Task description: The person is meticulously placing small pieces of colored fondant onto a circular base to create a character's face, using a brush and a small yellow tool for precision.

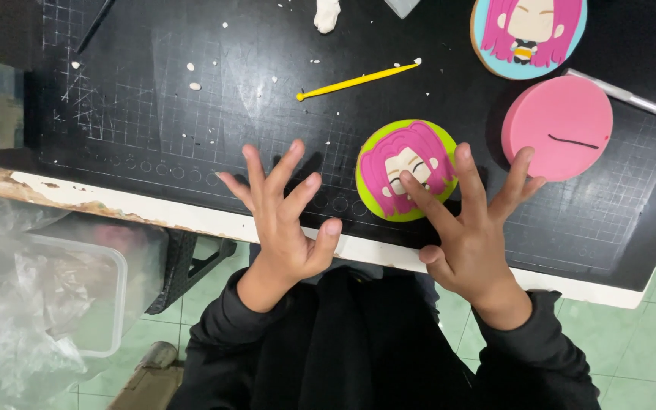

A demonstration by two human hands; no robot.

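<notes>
Head view: spread, empty fingers of left hand [282, 228] and right hand [468, 235]; right index touched green-rimmed pink-haired disc [405, 168] at its five o'clock; best pressed lightly.

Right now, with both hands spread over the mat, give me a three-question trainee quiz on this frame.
1. True or false: the left hand is gripping the yellow modelling tool.
2. Which round piece does the right hand reach over? A) the green disc with a pink-haired face B) the plain pink disc C) the blue disc with a pink-haired figure
3. What surface do the discs lie on?

Key:
1. False; the tool lies apart on the mat, and the hand is open and empty.
2. A; its index finger lies across the face.
3. A black gridded cutting mat.
</notes>
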